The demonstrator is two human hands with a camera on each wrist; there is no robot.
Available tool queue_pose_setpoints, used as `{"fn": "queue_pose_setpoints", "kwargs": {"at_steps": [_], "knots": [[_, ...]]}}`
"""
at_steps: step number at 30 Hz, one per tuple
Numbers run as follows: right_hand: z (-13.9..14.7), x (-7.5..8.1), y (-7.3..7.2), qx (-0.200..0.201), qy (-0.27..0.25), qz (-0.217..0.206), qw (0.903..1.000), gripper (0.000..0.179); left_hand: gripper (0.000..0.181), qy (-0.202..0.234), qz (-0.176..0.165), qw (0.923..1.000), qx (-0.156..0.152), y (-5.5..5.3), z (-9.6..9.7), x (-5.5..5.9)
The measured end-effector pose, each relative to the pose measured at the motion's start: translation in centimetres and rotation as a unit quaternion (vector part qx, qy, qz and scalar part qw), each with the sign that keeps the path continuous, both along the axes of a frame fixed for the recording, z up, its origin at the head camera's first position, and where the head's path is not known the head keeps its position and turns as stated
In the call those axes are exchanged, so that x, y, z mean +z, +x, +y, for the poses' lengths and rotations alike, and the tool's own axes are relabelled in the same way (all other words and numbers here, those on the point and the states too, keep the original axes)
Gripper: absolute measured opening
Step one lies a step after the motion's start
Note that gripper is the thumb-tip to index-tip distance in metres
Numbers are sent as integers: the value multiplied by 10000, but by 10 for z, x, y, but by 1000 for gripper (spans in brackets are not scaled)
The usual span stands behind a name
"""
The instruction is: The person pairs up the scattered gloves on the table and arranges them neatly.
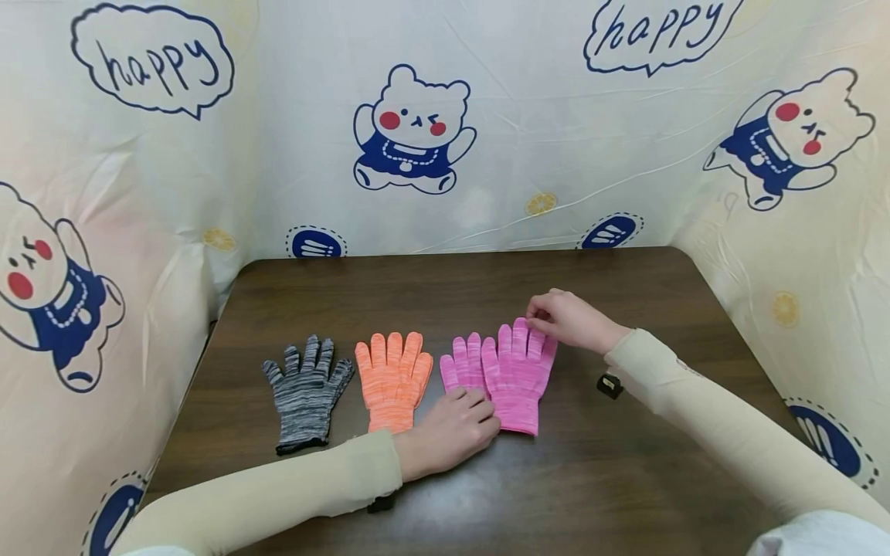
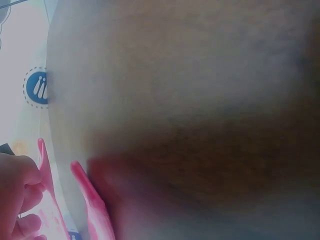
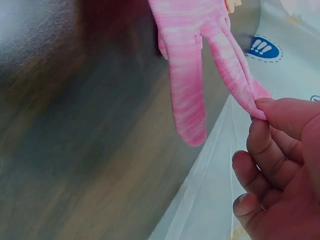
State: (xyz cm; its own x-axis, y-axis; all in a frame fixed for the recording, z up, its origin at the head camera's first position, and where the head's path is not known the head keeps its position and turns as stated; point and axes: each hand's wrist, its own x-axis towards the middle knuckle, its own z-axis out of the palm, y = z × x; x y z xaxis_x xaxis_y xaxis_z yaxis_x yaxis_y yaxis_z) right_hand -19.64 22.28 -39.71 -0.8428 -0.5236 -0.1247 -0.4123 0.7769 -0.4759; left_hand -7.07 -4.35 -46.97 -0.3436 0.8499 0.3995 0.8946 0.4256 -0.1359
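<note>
Two pink gloves lie side by side and overlap, palm areas flat in the head view. The front pink glove [image 1: 516, 374] partly covers the rear pink glove [image 1: 462, 363]. My right hand [image 1: 573, 320] pinches a fingertip of the front one between thumb and fingers; in the right wrist view that pink glove [image 3: 187, 90] shows close up. My left hand [image 1: 448, 432] has bent fingers at the gloves' cuffs and grips the front glove's cuff edge; the fingertips are hidden. An orange glove [image 1: 391, 378] lies just left of it. The left wrist view is mostly blurred.
Farther left on the brown table [image 1: 591, 486] lies a grey and black striped glove [image 1: 306, 394]. A printed cloth [image 1: 521, 154] hangs behind the table and along both sides.
</note>
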Motion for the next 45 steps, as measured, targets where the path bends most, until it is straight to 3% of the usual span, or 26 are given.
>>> {"fn": "queue_pose_setpoints", "kwargs": {"at_steps": [18,30,45], "knots": [[-37,-3,-14,380,203,-41,9991,4,8,-131,-672,9972,290,7,-37,9],[-58,-4,-22,681,243,56,9974,5,6,-57,-751,9963,422,9,-51,11],[-73,-15,-29,741,326,-138,9966,6,8,51,-808,9957,454,14,-56,9]]}}
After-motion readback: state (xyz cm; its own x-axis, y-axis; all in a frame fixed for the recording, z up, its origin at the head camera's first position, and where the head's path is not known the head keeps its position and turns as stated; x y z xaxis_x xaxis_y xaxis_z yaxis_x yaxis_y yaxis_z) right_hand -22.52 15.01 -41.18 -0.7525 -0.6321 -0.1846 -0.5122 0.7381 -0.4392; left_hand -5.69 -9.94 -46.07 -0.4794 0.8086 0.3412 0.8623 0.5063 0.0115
